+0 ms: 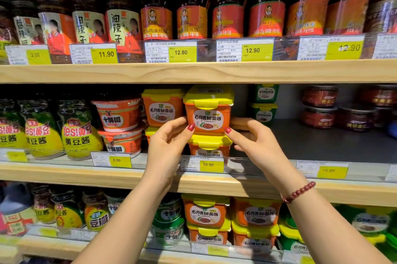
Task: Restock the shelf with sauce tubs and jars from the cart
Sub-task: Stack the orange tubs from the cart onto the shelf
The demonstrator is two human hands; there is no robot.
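An orange sauce tub with a yellow lid sits on top of a second matching tub on the middle shelf. My left hand grips its lower left side and my right hand grips its lower right side, thumbs on the front. Another stack of the same tubs stands just to the left. The cart is out of view.
Green tubs stand at the back right of the held tub, with bare grey shelf floor in front of them. Red bowls and yellow-green jars fill the left. Dark chilli jars line the upper shelf.
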